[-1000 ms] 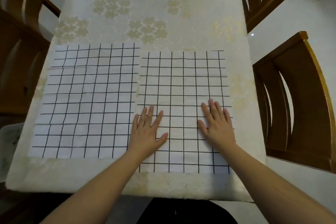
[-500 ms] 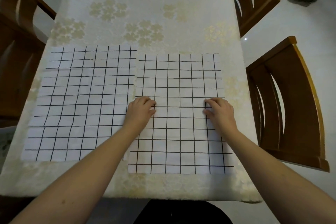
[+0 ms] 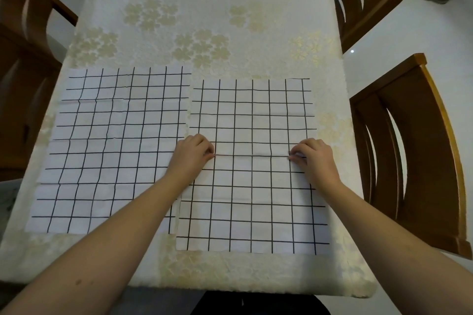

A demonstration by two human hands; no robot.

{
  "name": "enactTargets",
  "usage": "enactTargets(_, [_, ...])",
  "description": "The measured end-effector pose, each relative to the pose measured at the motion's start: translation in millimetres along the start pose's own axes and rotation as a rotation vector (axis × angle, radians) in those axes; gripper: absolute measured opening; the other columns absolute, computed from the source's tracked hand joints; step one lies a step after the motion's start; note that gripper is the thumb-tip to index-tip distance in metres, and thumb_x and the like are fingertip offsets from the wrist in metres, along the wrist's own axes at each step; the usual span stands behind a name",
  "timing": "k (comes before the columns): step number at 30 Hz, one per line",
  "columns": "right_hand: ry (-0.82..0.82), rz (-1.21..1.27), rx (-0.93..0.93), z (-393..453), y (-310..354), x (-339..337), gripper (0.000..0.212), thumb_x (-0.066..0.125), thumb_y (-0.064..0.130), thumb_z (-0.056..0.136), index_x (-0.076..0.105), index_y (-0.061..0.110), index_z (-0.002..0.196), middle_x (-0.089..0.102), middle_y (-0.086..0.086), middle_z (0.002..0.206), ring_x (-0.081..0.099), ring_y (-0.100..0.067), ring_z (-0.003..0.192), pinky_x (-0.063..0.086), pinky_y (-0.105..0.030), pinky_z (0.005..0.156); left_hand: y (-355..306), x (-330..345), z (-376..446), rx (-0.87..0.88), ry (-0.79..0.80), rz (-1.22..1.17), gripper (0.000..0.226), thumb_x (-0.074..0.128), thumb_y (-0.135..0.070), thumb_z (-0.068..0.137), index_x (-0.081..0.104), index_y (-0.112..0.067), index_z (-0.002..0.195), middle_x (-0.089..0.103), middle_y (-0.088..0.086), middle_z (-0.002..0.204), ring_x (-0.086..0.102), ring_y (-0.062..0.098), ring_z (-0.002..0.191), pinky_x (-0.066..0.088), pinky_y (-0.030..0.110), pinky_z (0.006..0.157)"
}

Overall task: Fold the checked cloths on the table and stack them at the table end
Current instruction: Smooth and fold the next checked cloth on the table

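Head view: at the table's (image 3: 230, 2) left edge lies the left cloth (image 3: 115, 151), flat and unfolded, its near edge close to the table's near edge. Just beside it, edges almost meeting, lies the right cloth (image 3: 252, 199), set a little nearer the near edge and reaching close to the right edge. Both hands sit on this right cloth, about halfway up it. The left hand (image 3: 190, 157) has its fingers curled, with fingertips (image 3: 209, 152) and thumb pinching the fabric near the cloth's left edge. The right hand (image 3: 316, 158) mirrors it near the right edge, fingers curled, pinching the same horizontal grid line. A faint raised ridge runs between the two pinches.

The step looks like the start of a half fold, with the middle line picked up as the crease. To do it well, both pinches should stay on one grid line so the crease runs square. Lifting both sides evenly would keep the fabric taut between the hands. The thin cloth will likely sag or slip if one hand leads. The corners should then be matched, using the printed grid as a guide, before the fold is pressed flat. The left cloth lies close enough that a careless drag could shift it. Nothing is stacked at the table's far end yet.
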State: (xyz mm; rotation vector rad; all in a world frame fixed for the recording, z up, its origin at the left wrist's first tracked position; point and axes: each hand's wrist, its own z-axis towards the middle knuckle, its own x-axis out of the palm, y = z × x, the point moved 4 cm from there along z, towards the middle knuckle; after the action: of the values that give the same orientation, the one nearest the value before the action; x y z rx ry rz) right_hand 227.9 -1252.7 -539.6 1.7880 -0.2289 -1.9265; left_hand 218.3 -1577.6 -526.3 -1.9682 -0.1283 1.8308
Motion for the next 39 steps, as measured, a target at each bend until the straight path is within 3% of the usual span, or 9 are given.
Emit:
enactTargets(6, [-0.01, -0.035, 0.011, 0.1, 1.6, -1.5, 0.008, 0.077, 0.019, 0.082, 0.07, 0.015, 0.086, 0.066, 0.001, 0.088, 0.058, -0.024, 0.084, 0.039, -0.034, 0.075, -5.0, -8.7, -0.4, 0.038, -0.068, -0.011, 0.014, 0.079, -0.009, 0.078, 0.067, -0.012, 0.085, 0.063, 0.001, 0.09, 0.057, 0.025, 0.081, 0.045, 0.039, 0.074])
enactTargets(12, [0.042, -0.045, 0.036, 10.9, 11.9, -26.0, 0.009, 0.067, 0.022, 0.09, 0.069, 0.013, 0.091, 0.071, 0.0, 0.082, 0.065, -0.022, 0.077, 0.05, -0.038, 0.074, -15.4, -32.4, 2.2, 0.234, -0.21, 0.049, 0.004, 0.067, -0.011, 0.09, 0.063, -0.013, 0.088, 0.065, -0.001, 0.08, 0.061, 0.022, 0.077, 0.037, 0.032, 0.079])
enactTargets(15, [-0.02, -0.048, -0.031, 16.2, 21.8, -48.4, 0.009, 0.067, 0.019, 0.09, 0.07, 0.011, 0.093, 0.072, -0.002, 0.082, 0.066, -0.023, 0.073, 0.052, -0.04, 0.07, -21.1, -51.5, 4.2, 0.31, -0.272, 0.101, 0.016, 0.054, -0.022, 0.095, 0.066, -0.012, 0.091, 0.067, -0.001, 0.077, 0.061, 0.021, 0.072, 0.041, 0.035, 0.079])
enactTargets(20, [-0.096, -0.089, -0.201, 21.5, 40.0, -79.8, 0.018, 0.07, 0.006, 0.086, 0.071, 0.004, 0.104, 0.074, -0.01, 0.092, 0.069, -0.028, 0.082, 0.053, -0.038, 0.074, -26.1, -87.1, 10.3, 0.417, -0.285, 0.147, 0.025, 0.052, -0.021, 0.095, 0.07, -0.008, 0.107, 0.072, 0.004, 0.084, 0.066, 0.025, 0.076, 0.047, 0.038, 0.077])
enactTargets(24, [-0.154, -0.097, -0.23, 34.4, 55.9, -114.4, 0.021, 0.07, -0.003, 0.084, 0.071, 0.0, 0.105, 0.073, -0.014, 0.096, 0.069, -0.032, 0.086, 0.049, -0.032, 0.079, -18.3, -126.5, 24.5, 0.349, -0.334, 0.141, 0.016, 0.061, -0.02, 0.091, 0.073, -0.01, 0.091, 0.073, 0.004, 0.08, 0.068, 0.028, 0.073, 0.047, 0.039, 0.074])
enactTargets(28, [-0.247, -0.15, -0.282, 49.5, 79.7, -154.4, 0.019, 0.067, 0.001, 0.088, 0.071, 0.002, 0.107, 0.073, -0.014, 0.098, 0.068, -0.031, 0.088, 0.054, -0.04, 0.078, -27.3, -174.2, 36.1, 0.33, -0.453, 0.137, 0.009, 0.065, -0.018, 0.09, 0.071, -0.012, 0.087, 0.072, 0.003, 0.079, 0.065, 0.029, 0.072, 0.038, 0.035, 0.073])
enactTargets(33, [-0.369, -0.265, -0.284, 51.8, 94.0, -195.4, 0.02, 0.065, 0.019, 0.092, 0.072, 0.007, 0.105, 0.074, -0.011, 0.094, 0.069, -0.028, 0.083, 0.053, -0.042, 0.074, -33.2, -220.7, 27.4, 0.412, -0.581, 0.176, 0.013, 0.06, -0.02, 0.094, 0.07, -0.012, 0.09, 0.072, 0.002, 0.083, 0.066, 0.026, 0.08, 0.039, 0.038, 0.08])
enactTargets(39, [-0.317, -0.36, -0.244, 14.8, 90.6, -174.9, 0.015, 0.067, 0.019, 0.088, 0.072, 0.012, 0.101, 0.072, -0.005, 0.092, 0.064, -0.027, 0.085, 0.046, -0.042, 0.076, -18.5, -196.1, -12.3, 0.484, -0.516, 0.231, 0.005, 0.064, -0.013, 0.091, 0.068, -0.012, 0.088, 0.068, 0.002, 0.081, 0.064, 0.027, 0.076, 0.041, 0.038, 0.08])
